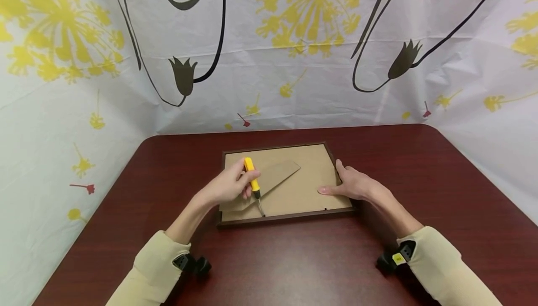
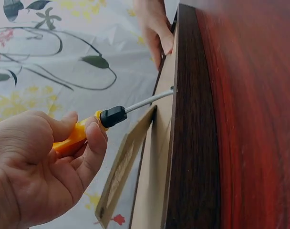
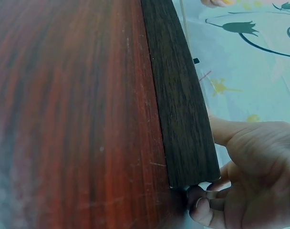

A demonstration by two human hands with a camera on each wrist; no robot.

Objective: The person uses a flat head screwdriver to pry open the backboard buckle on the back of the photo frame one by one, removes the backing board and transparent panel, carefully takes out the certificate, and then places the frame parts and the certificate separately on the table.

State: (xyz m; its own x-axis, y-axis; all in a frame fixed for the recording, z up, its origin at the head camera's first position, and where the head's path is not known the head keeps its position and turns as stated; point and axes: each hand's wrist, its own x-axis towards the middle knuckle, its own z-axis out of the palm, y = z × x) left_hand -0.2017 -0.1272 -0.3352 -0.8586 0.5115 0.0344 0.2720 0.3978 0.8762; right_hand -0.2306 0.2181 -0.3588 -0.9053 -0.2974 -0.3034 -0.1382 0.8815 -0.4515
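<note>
A picture frame (image 1: pixel 286 216) with a dark wooden border lies face down, its tan backing board (image 1: pixel 311 170) upward. An easel stand flap (image 1: pixel 273 175) rises at a slant from the board, also seen as a raised stand (image 2: pixel 126 167) in the left wrist view. My left hand (image 1: pixel 233 182) grips a yellow-handled screwdriver (image 1: pixel 251 175). The screwdriver's tip meets a small black tab at the near border. My right hand (image 1: pixel 355 183) holds the frame's right side, thumb on the board. In the right wrist view its fingers (image 3: pixel 209 212) curl at the frame's corner.
The frame lies on a dark red wooden table (image 1: pixel 294 259). A second black tab (image 1: pixel 325 209) sits along the near border, toward the right. Behind and beside the table hangs a white sheet (image 1: pixel 235 81) with yellow and dark flower prints.
</note>
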